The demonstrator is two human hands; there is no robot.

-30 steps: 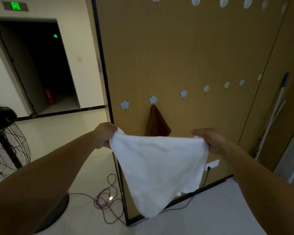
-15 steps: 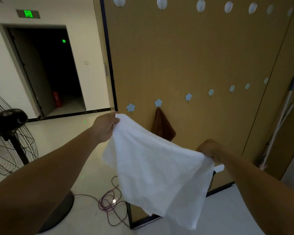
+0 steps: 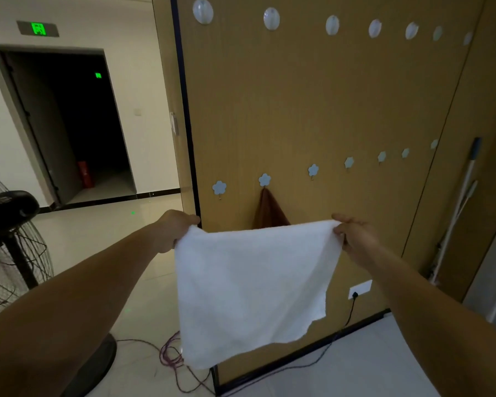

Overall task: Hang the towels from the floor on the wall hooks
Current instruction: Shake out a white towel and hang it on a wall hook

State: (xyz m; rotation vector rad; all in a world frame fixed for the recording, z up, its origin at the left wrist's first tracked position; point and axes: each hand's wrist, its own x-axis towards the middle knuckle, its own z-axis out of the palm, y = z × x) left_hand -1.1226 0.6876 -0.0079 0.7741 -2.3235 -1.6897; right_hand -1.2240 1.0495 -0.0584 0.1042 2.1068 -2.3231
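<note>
Now both hands, left (image 3: 174, 231) and right (image 3: 355, 237), pinch the square white terry towel (image 3: 252, 287) spread; next, probably, the bare blue flower-shaped hook (image 3: 219, 187) above the left hand.

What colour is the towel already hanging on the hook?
Brown towel, seen in the head view.

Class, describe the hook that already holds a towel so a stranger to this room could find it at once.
Look at the tan wooden wall panel and find its lower row of pale blue flower-shaped hooks. The occupied hook is second from the left. It alone has a brown towel hanging from it; its neighbours are bare.
</note>
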